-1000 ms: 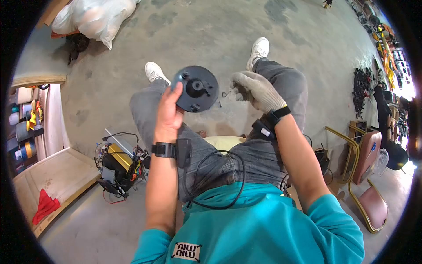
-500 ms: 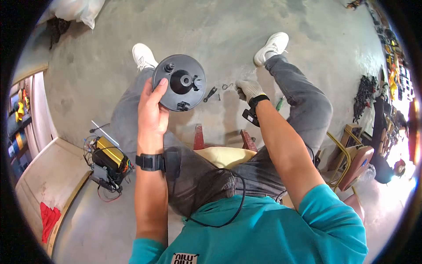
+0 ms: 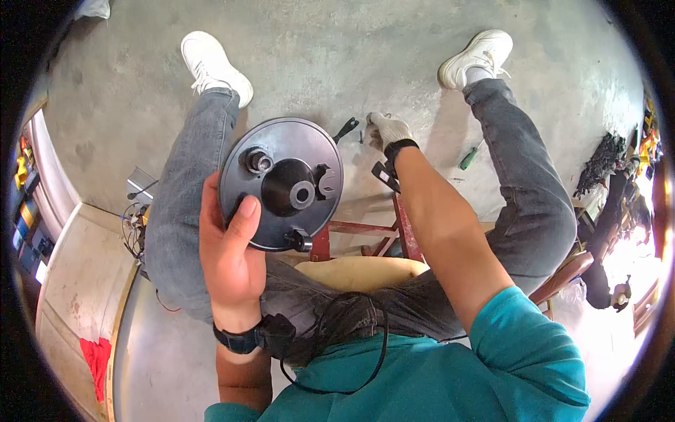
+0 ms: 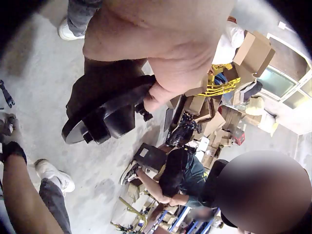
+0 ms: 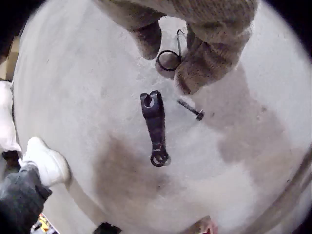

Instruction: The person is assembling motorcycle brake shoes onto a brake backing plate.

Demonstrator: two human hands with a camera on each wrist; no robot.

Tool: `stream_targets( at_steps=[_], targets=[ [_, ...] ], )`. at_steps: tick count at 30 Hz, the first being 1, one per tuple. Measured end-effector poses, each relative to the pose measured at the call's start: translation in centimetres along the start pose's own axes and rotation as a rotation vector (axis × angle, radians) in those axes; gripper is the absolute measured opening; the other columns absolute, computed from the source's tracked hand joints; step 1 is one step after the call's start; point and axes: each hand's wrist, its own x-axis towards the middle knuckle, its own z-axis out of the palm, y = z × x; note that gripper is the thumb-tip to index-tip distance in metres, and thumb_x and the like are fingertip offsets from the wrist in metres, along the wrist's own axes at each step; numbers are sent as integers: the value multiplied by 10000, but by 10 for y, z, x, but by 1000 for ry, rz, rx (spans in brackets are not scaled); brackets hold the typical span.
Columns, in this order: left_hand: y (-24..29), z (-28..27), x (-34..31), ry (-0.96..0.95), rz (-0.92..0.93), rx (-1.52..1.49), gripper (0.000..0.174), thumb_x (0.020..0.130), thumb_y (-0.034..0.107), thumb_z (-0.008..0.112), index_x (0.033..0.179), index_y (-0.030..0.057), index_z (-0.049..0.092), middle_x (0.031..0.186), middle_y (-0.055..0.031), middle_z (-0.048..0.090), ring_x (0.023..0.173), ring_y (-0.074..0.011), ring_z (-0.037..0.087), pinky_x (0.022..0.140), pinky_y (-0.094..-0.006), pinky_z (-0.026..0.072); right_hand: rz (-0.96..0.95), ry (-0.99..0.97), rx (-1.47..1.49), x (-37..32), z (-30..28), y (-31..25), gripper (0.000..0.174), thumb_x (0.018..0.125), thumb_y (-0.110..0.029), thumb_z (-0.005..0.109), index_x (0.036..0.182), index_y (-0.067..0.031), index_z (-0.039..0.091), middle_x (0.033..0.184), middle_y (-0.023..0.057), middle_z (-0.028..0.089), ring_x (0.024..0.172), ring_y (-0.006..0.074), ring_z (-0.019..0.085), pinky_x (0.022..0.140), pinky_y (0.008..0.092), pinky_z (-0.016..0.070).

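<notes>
My bare left hand (image 3: 235,257) grips the left edge of a round black brake plate (image 3: 281,158), thumb across its face. This side carries a raised hub, a short post and small brackets. In the left wrist view, the brake plate (image 4: 114,92) is nearly edge-on beneath the left hand (image 4: 161,29). Low over the floor, my gloved right hand (image 3: 389,130) has its fingers apart around a coiled wire spring (image 5: 169,61). Beside the spring lie a small bolt (image 5: 191,109) and a black lever arm (image 5: 155,126) with a split clamp end.
A green-handled screwdriver (image 3: 470,158) lies near the right leg. Below the hands is a stool with red legs (image 3: 408,228) and a yellow seat (image 3: 358,274). Beyond the left wrist, a person (image 4: 180,175) is near cardboard boxes (image 4: 253,53).
My right hand has moved down to the spring on the floor. The left hand has brought the brake plate lower and nearer the body, its studded face still turned up.
</notes>
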Motion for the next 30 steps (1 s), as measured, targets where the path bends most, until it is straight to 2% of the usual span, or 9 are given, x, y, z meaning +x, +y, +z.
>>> stream_targets(
  at_steps=[3, 5, 11, 18, 21, 22, 24, 28, 30],
  targets=[
    [0, -1, 0, 20, -9, 9, 524, 993, 64, 563, 1487, -27, 415, 1426, -172, 548, 1313, -293, 546, 1119, -445, 435, 6, -51, 148, 5, 6, -1, 187, 829, -143, 670, 737, 13, 621, 705, 145, 655, 531, 240, 605, 433, 364, 442],
    [-2, -3, 0, 16, -11, -17, 528, 993, 74, 568, 1488, -24, 414, 1426, -171, 548, 1312, -297, 548, 1118, -452, 437, 124, -50, 217, 5, 7, -8, 130, 851, -133, 705, 843, -15, 649, 718, 101, 655, 555, 197, 600, 476, 325, 496],
    [-4, -6, 1, 28, -6, 1, 541, 994, 105, 584, 1492, -18, 409, 1430, -168, 544, 1309, -307, 554, 1113, -475, 443, 123, -70, 199, 14, 7, -9, 47, 871, -36, 680, 880, 6, 663, 714, 80, 629, 553, 185, 590, 478, 299, 532],
    [0, 4, 0, 36, 11, -7, 521, 997, 86, 571, 1482, -23, 412, 1424, -161, 547, 1293, -294, 562, 1108, -460, 440, 83, -84, 217, 14, -6, -12, 60, 861, -64, 709, 853, -13, 679, 694, 60, 598, 547, 176, 554, 497, 330, 514],
    [0, 7, -2, 41, 15, -14, 518, 990, 60, 573, 1475, -29, 414, 1400, -156, 562, 1282, -267, 568, 1090, -433, 452, -38, -66, 199, -24, -9, -52, 130, 802, -111, 742, 773, -28, 647, 683, 63, 596, 510, 185, 522, 468, 344, 410],
    [2, 14, -3, 42, 29, -66, 419, 953, 8, 644, 1341, -19, 489, 1270, -116, 613, 1152, -171, 602, 1014, -341, 482, -134, -117, 186, -20, -17, -59, 132, 806, -121, 745, 783, -27, 654, 694, 61, 603, 529, 180, 542, 478, 338, 412],
    [0, 11, -1, -16, 62, -57, 420, 945, 3, 655, 1333, -19, 495, 1256, -112, 620, 1146, -172, 604, 1010, -340, 483, -350, -220, 114, -50, -26, -89, 130, 889, -132, 723, 816, -48, 657, 721, 49, 619, 586, 162, 571, 532, 310, 449],
    [-10, 14, -1, -109, 131, -43, 433, 919, -5, 693, 1308, -22, 504, 1192, -119, 647, 1072, -164, 639, 948, -318, 527, -563, -418, 321, -156, -28, -141, 135, 930, -74, 684, 1013, 20, 633, 863, 77, 657, 724, 159, 643, 667, 277, 547],
    [-17, 11, -3, -160, 218, 49, 429, 928, 42, 686, 1315, -17, 511, 1215, -108, 644, 1109, -184, 630, 983, -341, 509, -693, -487, 303, -212, -32, -149, 170, 904, -77, 698, 1021, 29, 637, 881, 80, 665, 738, 160, 647, 680, 274, 536]
  ],
)
